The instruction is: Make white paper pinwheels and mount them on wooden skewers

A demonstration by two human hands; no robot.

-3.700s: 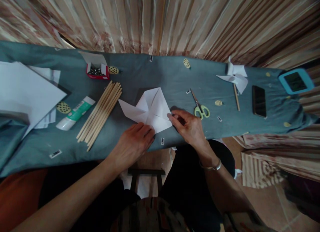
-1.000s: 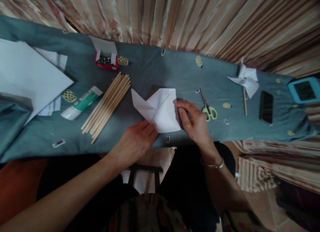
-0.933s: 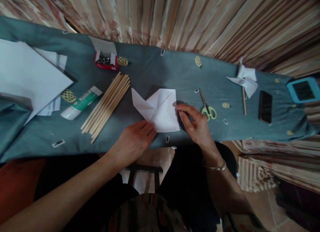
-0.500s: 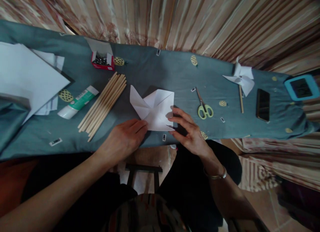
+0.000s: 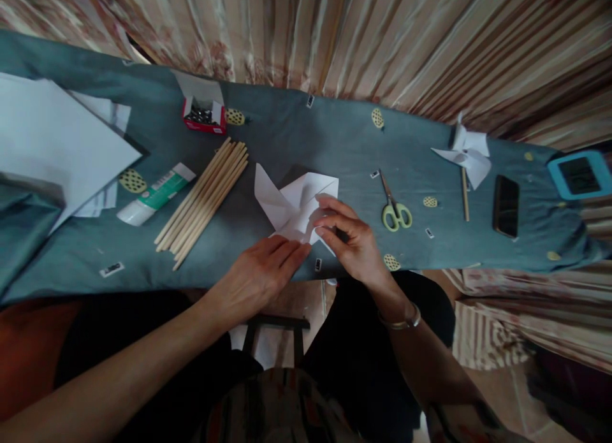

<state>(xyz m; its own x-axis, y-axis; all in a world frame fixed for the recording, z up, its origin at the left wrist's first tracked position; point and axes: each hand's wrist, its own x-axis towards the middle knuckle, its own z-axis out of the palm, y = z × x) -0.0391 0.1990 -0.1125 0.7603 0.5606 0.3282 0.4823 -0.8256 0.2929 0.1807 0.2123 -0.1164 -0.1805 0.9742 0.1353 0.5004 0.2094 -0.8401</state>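
Note:
A white paper pinwheel, cut and folded without a stick, lies at the near side of the table before me. My left hand has its fingers together, pressing the paper's near edge; its thumb is hidden. My right hand curls its fingers around a flap on the right side, bending it in towards the middle. One pointed blade stands up at the far left of the paper, and a loose corner sticks out below my right fingers.
Left of the pinwheel lie wooden sticks, a glue tube, a red box of metal pins and white paper sheets. To the right are green-handled scissors, a pinwheel on a stick, a phone and a blue-framed device.
My right hand has moved left, bending the right flap inward over the paper. My left hand has slid right along the near edge. The whole view has shifted slightly.

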